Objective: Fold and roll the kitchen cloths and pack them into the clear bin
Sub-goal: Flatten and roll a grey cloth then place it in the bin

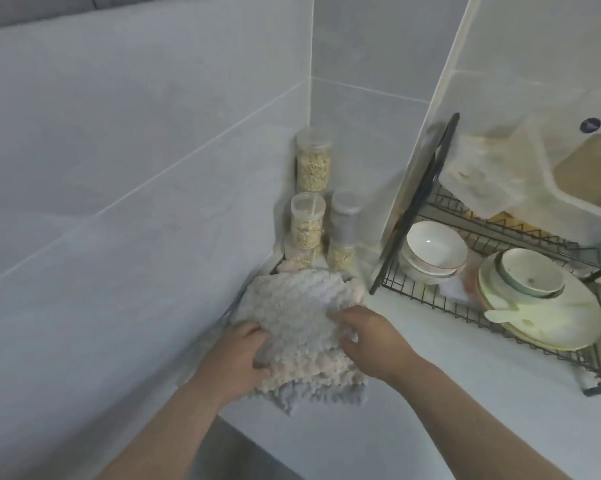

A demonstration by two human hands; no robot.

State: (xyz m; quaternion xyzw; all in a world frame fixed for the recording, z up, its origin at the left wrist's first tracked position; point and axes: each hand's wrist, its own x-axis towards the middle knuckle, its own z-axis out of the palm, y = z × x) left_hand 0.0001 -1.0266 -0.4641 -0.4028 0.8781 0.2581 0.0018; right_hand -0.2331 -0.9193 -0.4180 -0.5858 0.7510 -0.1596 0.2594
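Left hand (238, 355): bare; I see its back and knuckles.
Left forearm (174, 420): bare from the wrist to the near edge of my view.
Right hand (371, 341): bare, with the back and thumb side showing.
Right forearm (465, 410): bare, widening towards the near right corner.
Detail: my feed is soft, so I cannot make out nails or fine marks.
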